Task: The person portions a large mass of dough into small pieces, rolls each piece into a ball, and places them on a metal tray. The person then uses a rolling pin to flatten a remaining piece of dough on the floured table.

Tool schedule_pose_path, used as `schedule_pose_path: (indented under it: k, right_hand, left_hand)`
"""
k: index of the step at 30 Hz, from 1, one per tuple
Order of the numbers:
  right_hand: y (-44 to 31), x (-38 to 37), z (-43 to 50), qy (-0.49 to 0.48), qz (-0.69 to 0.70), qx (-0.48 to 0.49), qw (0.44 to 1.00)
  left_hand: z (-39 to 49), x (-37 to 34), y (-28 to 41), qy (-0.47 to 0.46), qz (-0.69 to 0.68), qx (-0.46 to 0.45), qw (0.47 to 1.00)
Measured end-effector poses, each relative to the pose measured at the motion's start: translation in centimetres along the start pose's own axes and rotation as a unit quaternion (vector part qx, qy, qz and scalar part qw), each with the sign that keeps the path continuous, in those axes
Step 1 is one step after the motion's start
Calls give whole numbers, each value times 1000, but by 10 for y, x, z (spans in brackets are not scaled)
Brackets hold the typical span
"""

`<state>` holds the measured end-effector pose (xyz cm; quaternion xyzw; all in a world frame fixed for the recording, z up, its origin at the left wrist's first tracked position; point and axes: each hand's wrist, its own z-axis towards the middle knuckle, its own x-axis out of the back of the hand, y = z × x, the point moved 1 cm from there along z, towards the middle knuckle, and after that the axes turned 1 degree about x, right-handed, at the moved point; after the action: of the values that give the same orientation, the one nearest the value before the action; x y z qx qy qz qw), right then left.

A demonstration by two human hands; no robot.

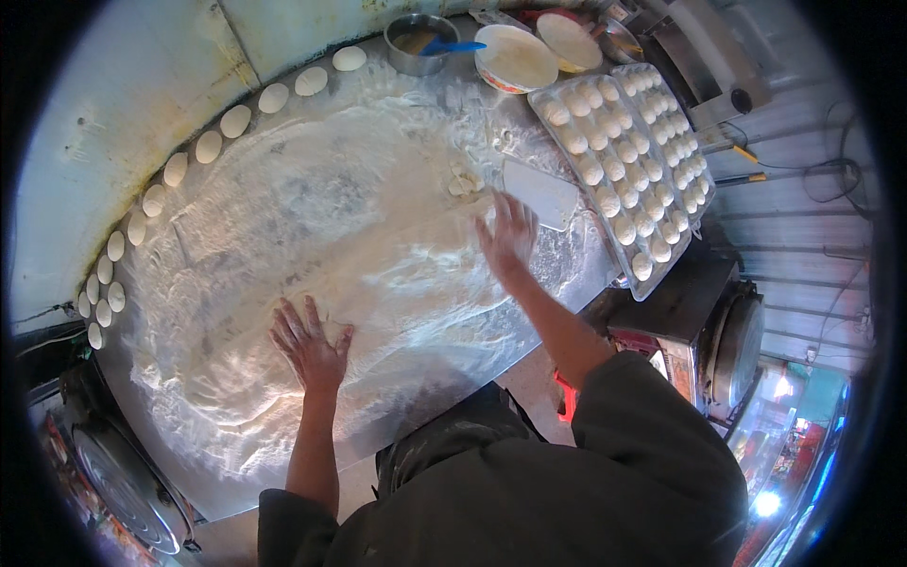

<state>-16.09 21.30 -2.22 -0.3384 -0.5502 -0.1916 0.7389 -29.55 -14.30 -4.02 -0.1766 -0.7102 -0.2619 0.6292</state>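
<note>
My left hand (310,347) lies palm down with its fingers spread on a thick layer of white flour (283,177) that covers much of the metal worktop. Whether dough lies beneath the flour there, I cannot tell. Farther right, my right hand (509,230) is slightly blurred, its thumb apart from the fingers, and nothing shows in it. Just beyond it lies a flat white rectangular board or scraper (541,193) dusted with flour. Small scraps of dough (464,183) sit close to the right fingertips.
Flattened dough rounds (235,121) line the worktop's far and left edge. Trays of dough balls (627,152) overhang the right side. At the back stand a metal pot (422,62) with a blue-handled utensil and a white bowl (516,60). Round-lidded appliances (737,347) flank the worktop.
</note>
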Motion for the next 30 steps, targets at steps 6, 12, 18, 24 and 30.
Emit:
schedule_pose_path:
  k: [6, 12, 18, 24, 30]
  right_hand:
    - [23, -42, 100, -180, 0, 36, 983]
    - [40, -61, 103, -46, 143, 72, 986]
    - [71, -74, 141, 50, 279, 22, 959]
    - [55, -83, 184, -77, 237, 111, 962]
    - [-4, -58, 92, -120, 256, 162, 945]
  left_hand:
    - [-1, -5, 3, 2, 5, 15, 1000]
    - [-1, -3, 6, 18, 5, 10, 1000]
    - [-5, -13, 1, 24, 8, 12, 1000]
    - [-7, -20, -1, 66, -132, 5, 989]
    - [-10, 15, -60, 66, -145, 57, 986]
